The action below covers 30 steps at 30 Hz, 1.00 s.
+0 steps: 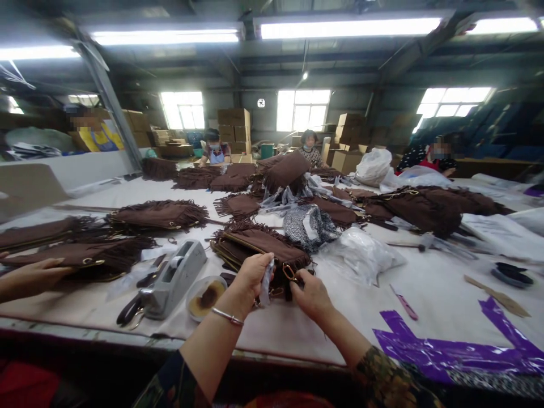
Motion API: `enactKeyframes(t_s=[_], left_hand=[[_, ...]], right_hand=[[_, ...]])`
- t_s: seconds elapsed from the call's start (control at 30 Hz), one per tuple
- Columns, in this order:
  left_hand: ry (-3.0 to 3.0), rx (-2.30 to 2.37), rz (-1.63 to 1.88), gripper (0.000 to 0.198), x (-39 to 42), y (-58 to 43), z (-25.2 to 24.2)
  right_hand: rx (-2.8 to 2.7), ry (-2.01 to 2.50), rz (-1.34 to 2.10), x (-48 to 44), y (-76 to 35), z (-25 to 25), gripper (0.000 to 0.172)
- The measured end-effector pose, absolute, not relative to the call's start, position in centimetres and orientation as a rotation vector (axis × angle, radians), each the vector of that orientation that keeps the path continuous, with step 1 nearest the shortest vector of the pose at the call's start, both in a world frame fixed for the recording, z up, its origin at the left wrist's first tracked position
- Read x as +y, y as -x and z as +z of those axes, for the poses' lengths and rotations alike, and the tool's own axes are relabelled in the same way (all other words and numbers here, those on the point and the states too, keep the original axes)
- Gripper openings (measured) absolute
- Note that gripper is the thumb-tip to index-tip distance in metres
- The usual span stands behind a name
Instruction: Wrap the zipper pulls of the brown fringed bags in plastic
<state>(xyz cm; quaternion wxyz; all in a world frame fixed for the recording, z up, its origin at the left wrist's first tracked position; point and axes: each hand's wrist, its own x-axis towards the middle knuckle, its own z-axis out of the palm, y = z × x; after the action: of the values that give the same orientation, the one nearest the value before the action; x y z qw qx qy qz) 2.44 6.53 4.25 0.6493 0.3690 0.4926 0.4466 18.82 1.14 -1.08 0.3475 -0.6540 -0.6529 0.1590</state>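
A dark brown fringed bag (263, 241) with gold zips lies on the table before me. My left hand (254, 279) is closed at its near edge, pinching a narrow piece of clear plastic wrap (266, 283). To the right, my right hand (312, 296) has its thumb and fingers pressed together at a dark strap end, just beside a gold metal clasp (289, 272). The fingers partly hide the strap. A patterned dust bag (309, 226) lies against the bag's far right side.
A tape dispenser (176, 277) and a round dish (205, 296) stand left of my left arm. A co-worker's hand (36, 277) touches another bag (85, 255). Right lie a pink cutter (404, 303), purple tape (442, 348) and crumpled plastic (363, 255). Several people sit across the table.
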Motion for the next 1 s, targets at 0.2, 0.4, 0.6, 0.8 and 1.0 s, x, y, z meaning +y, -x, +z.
enactKeyframes(t_s=[0.2, 0.4, 0.6, 0.8, 1.0], left_hand=[[-1.652, 1.576, 0.937, 0.025, 3.7, -0.5, 2.0], [-1.667, 1.435, 0.867, 0.024, -2.9, -0.5, -0.2], [-0.625, 0.887, 0.691, 0.031, -5.8, -2.1, -2.1], [-0.502, 0.913, 0.794, 0.028, -5.8, -1.1, -3.4], [-0.597, 0.858, 0.745, 0.034, -5.7, -1.2, -3.5]], right_hand=[[-1.356, 1.555, 1.101, -3.8, -20.5, 0.7, 0.059], [-1.013, 1.511, 1.594, -8.6, -18.2, -0.6, 0.035], [-1.624, 1.375, 1.546, -11.5, -15.2, -1.2, 0.018], [-1.932, 1.421, 1.251, -10.1, -17.3, -0.5, 0.017], [-1.526, 1.622, 0.791, -1.5, -23.1, -1.0, 0.025]])
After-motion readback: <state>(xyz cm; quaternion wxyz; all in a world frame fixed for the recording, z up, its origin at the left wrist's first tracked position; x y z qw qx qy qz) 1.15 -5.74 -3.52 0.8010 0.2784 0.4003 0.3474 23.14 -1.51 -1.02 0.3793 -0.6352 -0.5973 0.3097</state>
